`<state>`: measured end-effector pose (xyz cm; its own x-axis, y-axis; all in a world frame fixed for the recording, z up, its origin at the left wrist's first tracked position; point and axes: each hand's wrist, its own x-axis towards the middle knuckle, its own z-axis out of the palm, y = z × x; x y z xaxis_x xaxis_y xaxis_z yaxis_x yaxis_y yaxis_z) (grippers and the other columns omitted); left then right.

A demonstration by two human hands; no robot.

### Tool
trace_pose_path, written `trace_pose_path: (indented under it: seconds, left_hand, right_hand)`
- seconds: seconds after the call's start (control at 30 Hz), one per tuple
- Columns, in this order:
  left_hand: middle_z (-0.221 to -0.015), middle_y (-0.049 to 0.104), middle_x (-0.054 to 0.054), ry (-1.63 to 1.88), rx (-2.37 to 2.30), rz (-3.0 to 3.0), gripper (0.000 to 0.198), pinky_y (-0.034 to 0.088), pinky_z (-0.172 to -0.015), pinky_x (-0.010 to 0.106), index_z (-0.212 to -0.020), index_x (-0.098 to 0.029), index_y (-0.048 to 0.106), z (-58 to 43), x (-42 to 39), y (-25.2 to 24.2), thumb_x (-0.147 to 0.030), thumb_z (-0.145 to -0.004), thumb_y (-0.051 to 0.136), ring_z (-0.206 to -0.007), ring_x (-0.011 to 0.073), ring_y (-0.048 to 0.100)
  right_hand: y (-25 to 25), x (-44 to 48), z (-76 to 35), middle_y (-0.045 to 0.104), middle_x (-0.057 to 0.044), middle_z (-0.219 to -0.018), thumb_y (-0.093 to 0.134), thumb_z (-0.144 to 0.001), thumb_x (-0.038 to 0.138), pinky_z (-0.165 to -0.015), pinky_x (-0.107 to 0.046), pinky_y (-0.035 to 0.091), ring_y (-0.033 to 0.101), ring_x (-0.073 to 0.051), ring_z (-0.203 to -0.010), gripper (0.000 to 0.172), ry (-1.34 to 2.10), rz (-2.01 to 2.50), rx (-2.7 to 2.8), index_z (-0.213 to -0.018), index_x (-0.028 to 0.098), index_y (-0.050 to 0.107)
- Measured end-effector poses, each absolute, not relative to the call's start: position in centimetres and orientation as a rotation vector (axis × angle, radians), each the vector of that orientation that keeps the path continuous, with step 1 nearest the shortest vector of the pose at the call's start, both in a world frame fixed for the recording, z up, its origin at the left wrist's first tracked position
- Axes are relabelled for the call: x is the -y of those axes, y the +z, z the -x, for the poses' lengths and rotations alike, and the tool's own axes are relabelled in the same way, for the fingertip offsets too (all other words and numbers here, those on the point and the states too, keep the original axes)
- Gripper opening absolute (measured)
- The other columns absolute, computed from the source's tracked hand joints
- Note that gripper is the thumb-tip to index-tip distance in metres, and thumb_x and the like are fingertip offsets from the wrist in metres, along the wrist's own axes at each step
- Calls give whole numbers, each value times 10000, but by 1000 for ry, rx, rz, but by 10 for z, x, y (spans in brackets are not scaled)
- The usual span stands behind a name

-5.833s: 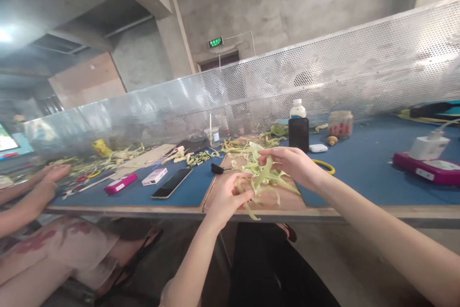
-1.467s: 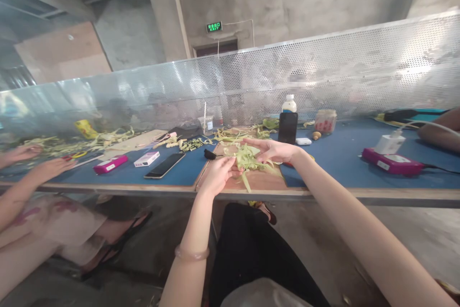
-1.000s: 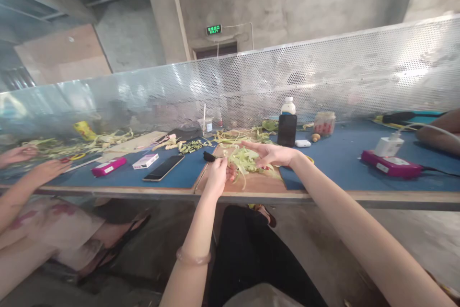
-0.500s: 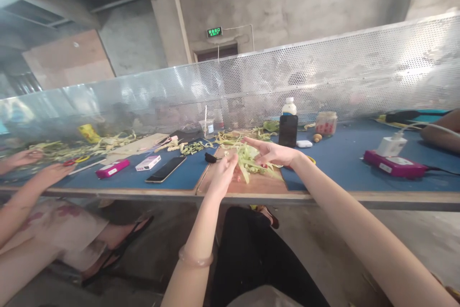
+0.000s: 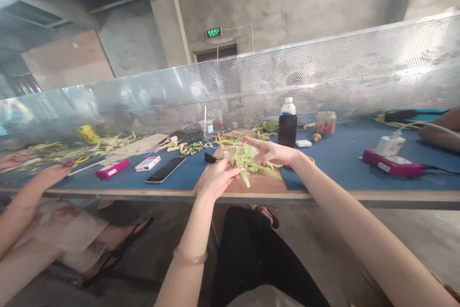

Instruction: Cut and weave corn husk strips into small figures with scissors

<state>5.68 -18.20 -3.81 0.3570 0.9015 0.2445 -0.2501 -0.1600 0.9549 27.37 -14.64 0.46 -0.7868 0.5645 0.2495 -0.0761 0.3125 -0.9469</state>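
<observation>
Pale green vegetable strips point(image 5: 247, 157) lie in a loose heap between my hands, over a wooden board point(image 5: 230, 190) at the table's front edge. My left hand point(image 5: 219, 177) curls round the heap's near left side, its fingers against the strips. From the right, my right hand point(image 5: 275, 153) grips the heap, with one finger stretched across its far side and the others bent into it. Some fingertips on both hands are hidden among the strips. Several strip ends hang down towards the board.
Left of the board lie a phone point(image 5: 166, 170), a small white box point(image 5: 147, 163) and a magenta device point(image 5: 112, 169). Beyond stands a clear cup point(image 5: 207, 127). To the right are an upright phone point(image 5: 287, 130), a jar point(image 5: 325, 123) and a magenta power bank point(image 5: 392, 163). A co-worker's hand point(image 5: 53, 176) holds scissors at left.
My left hand has turned and its fingers have moved rightward onto the near side of the strips. My right hand stays almost where it was.
</observation>
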Motion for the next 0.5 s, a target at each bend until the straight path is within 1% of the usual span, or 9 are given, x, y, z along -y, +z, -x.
trace_pose_path:
  seconds: [0.07, 0.13, 0.23, 0.4, 0.5]
  left_hand:
    - [-786, 548, 3, 1108, -636, -1322, 386, 405, -566, 179, -978, -143, 549, -51, 186, -36, -149, -628, 712, -655, 66, 524]
    - [-724, 509, -30, 1075, -630, -1293, 486, 405, -568, 179, -1052, -177, 515, -45, 190, -32, -119, -613, 715, -648, 66, 523]
    - [-676, 452, -60, 1028, -617, -1267, 577, 421, -612, 185, -1127, -214, 467, -36, 195, -26, -89, -617, 706, -652, 62, 525]
    - [-665, 430, -57, 976, -588, -1265, 509, 439, -676, 187, -1113, -169, 507, -22, 194, -21, -77, -646, 687, -658, 56, 526]
    - [-675, 456, -47, 936, -518, -1264, 491, 447, -648, 178, -1115, -162, 524, -13, 189, -21, -60, -657, 671, -617, 46, 507]
  right_hand:
    - [5, 147, -274, 245, -72, -1442, 574, -697, 64, -498, -177, 446, 463, -14, -560, 846, 1492, 411, 2026, -1394, 329, 177]
    - [6, 147, -274, 129, -54, -1479, 571, -697, 63, -499, -175, 447, 452, -8, -564, 826, 1478, 398, 2033, -1383, 346, 207]
    - [7, 147, -275, 1, -29, -1493, 561, -702, 62, -499, -171, 450, 441, -2, -566, 798, 1466, 389, 2053, -1369, 361, 242]
    - [7, 147, -276, -69, -16, -1490, 540, -701, 45, -501, -167, 451, 445, 0, -573, 799, 1468, 351, 2061, -1367, 369, 239]
    - [7, 147, -276, -73, -15, -1490, 527, -712, 47, -502, -166, 455, 445, 1, -573, 796, 1476, 346, 2072, -1371, 373, 222]
